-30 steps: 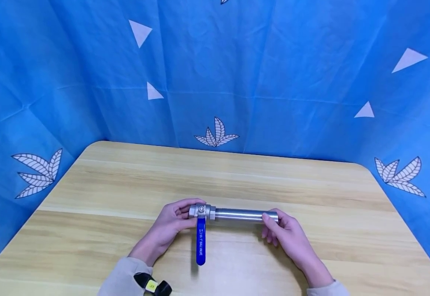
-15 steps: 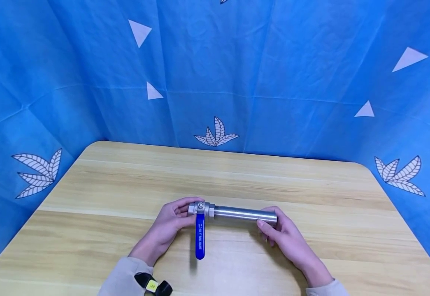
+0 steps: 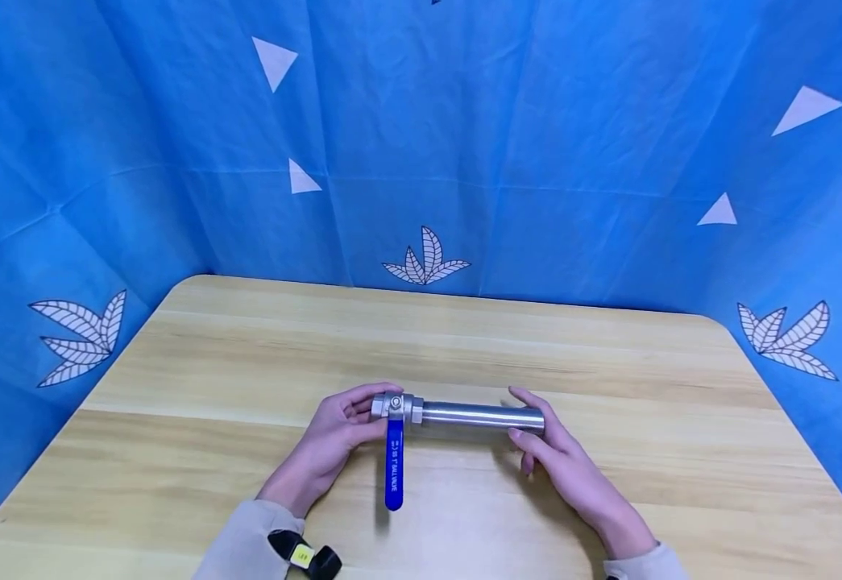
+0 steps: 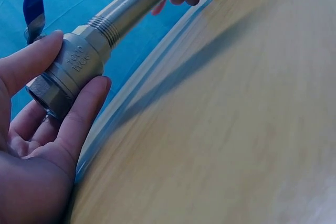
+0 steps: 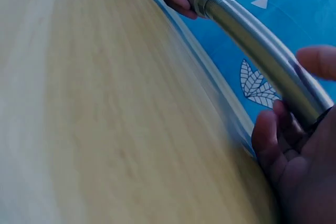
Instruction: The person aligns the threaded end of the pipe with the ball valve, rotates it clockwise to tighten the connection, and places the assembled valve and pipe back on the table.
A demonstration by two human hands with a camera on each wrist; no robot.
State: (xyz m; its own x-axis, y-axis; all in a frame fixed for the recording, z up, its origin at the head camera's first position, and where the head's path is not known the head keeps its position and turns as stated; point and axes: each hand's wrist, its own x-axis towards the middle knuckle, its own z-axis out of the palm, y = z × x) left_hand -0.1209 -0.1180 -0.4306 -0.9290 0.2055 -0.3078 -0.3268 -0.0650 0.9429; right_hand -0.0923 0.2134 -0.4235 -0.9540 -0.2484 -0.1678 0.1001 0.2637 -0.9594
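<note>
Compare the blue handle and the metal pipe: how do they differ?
Colour: the blue handle carries pale lettering; the metal pipe is bare silver, with thread showing near the valve.
Shape: the blue handle is a slim bar; the metal pipe is round, thicker and looks longer.
Pose: the blue handle points toward the person; the metal pipe runs off to the right.
Shared: both are joined to the valve body.
</note>
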